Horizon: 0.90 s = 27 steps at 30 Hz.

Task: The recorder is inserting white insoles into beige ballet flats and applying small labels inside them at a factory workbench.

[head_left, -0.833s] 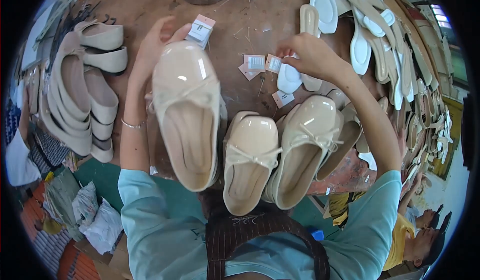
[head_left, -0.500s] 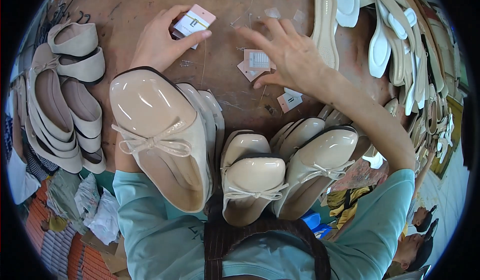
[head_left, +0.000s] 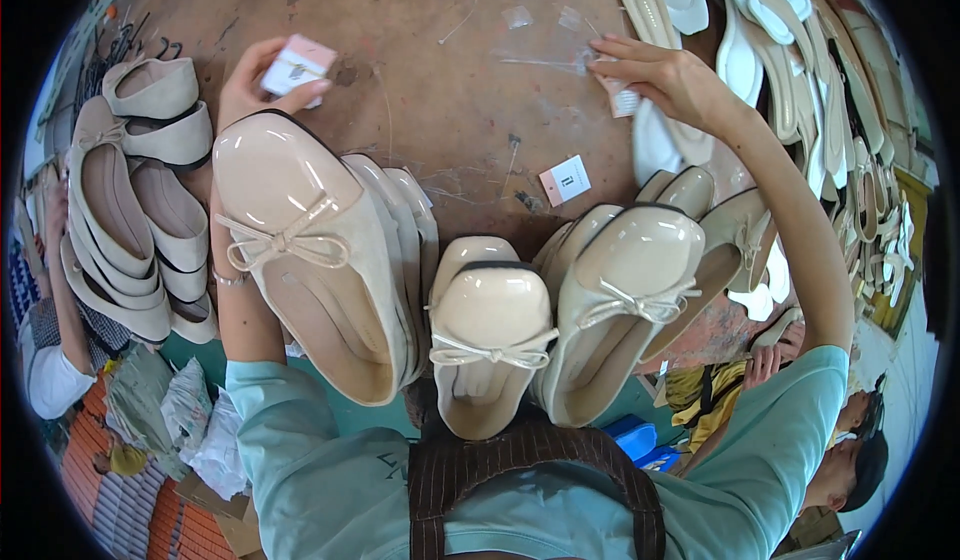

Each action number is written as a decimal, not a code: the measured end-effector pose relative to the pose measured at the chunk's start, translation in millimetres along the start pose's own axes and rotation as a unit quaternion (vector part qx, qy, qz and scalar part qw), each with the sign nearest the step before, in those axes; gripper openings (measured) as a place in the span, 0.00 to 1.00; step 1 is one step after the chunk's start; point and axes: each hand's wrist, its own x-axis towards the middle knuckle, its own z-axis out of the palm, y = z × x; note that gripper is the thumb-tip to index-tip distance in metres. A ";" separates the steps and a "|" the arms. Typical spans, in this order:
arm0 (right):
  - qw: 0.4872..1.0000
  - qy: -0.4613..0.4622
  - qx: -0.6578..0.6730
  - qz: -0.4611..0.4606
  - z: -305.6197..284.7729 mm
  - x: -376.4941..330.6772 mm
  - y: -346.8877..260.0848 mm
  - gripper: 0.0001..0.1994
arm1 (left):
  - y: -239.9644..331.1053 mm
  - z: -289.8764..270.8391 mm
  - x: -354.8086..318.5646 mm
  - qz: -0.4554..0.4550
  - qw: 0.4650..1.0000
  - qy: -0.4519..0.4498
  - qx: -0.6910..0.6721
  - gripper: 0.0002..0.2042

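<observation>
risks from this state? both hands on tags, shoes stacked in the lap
1. The beige bow flats lean stacked toward the person with no hand on them; they could slide off.
2. The right hand pinches a small tag at the fingertips, beside the pile of insoles; it could drop in among them.
3. The left hand grips a stack of tags loosely; some might slip out.

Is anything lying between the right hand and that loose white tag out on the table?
Nothing visible does. The right hand, pinching a small tag, is apart from the white tag, with only bare brown table between. The beige shoes sit nearer the person.
</observation>
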 end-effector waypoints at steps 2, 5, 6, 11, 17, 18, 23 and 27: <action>1.000 0.004 -0.008 0.018 -6.0 -25.9 10.3 0.26 | -11.8 -16.5 -21.0 0.036 0.996 0.085 -0.007 0.24; 0.996 -0.010 -0.006 0.086 3.2 -72.3 26.0 0.26 | 7.0 -36.1 -71.0 -0.064 0.984 0.146 -0.079 0.22; 0.996 -0.003 -0.011 0.092 10.1 -89.5 27.5 0.26 | 9.8 -33.1 -88.6 -0.087 0.974 0.197 -0.069 0.21; 0.975 0.071 0.107 0.180 55.6 -181.5 8.4 0.27 | -7.8 -32.9 -173.0 -0.061 0.979 0.195 -0.029 0.20; 0.918 0.112 0.067 0.374 105.0 -234.0 -79.0 0.22 | -38.9 -15.7 -244.9 -0.121 0.966 0.227 -0.034 0.20; 0.914 0.203 0.065 0.345 117.2 -241.3 -94.9 0.22 | -51.9 -18.4 -251.8 -0.114 0.967 0.215 -0.075 0.21; 0.878 0.284 0.073 0.378 163.3 -259.4 -183.0 0.25 | -47.1 24.9 -246.8 -0.053 0.976 0.208 -0.026 0.24; 0.862 0.304 0.149 0.377 176.0 -269.4 -224.1 0.26 | -53.4 20.2 -237.3 0.036 0.970 0.211 0.119 0.24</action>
